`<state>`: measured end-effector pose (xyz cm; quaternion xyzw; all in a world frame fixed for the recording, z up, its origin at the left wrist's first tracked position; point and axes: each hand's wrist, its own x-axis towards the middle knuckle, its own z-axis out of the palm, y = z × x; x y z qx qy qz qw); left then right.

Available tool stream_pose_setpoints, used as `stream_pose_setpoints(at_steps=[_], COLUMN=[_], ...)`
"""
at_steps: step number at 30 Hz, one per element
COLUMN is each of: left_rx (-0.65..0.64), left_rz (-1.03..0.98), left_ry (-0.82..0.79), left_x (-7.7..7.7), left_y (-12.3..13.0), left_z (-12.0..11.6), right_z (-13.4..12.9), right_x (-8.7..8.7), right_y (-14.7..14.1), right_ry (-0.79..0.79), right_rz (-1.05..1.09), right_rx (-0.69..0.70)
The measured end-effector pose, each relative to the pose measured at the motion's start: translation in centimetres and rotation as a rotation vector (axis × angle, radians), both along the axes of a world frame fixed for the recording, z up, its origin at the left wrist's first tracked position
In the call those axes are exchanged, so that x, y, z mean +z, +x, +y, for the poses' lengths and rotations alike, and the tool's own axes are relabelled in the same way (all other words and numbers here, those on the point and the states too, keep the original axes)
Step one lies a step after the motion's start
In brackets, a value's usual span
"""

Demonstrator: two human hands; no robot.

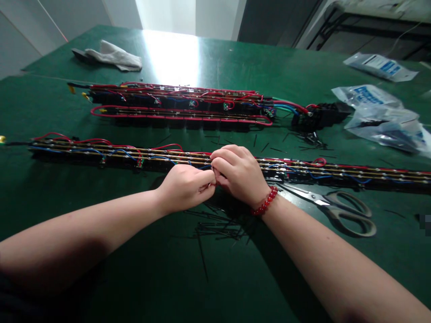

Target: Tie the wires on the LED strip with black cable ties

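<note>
A long black strip assembly (158, 158) with brass-coloured rods and red and blue wires lies across the table. At its middle, my left hand (188, 186) is closed in a pinch at the near edge. My right hand (237, 172), bent over the strip from the right, meets it with curled fingers. Whatever the fingertips grip is hidden between them. Just below the hands lies a heap of thin black strips (220, 226), like cable ties or their cut ends. Scissors (323, 202) with grey handles rest beside my right wrist, blades towards the strip.
Behind stands a second wired bundle (178, 101), with thick cables running to a black connector block (318, 115). Clear plastic bags (387, 119) lie at the right, another bag (380, 66) farther back. A white cloth (116, 56) is at the back left. Black offcuts (310, 140) are scattered between the assemblies.
</note>
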<state>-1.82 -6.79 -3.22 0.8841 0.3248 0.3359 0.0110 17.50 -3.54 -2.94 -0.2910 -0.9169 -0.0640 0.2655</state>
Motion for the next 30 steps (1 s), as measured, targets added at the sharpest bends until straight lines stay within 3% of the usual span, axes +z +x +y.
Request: stream_pose_setpoints(at_steps=[6,11,19,30], left_rx=[0.035,0.042,-0.021,-0.082], left_rz=[-0.018,-0.042,-0.072,-0.01], left_ry=[-0.241,-0.314,-0.341,-0.241], left_x=[-0.09,0.0,0.39,0.36], left_y=[0.09,0.16,0.01,-0.14], left_z=[0.05,0.02,0.15,-0.06], right_z=[0.17,0.15,0.05,-0.01], right_x=[0.16,0.33,0.15,0.11], right_y=[0.08,0.17,0.03,-0.03], right_ry=[-0.082,-0.136,-0.103,-0.093], right_rz=[0.032,0.042,0.061,0.053], right_rx=[0.019,0.015,-0.008,-0.026])
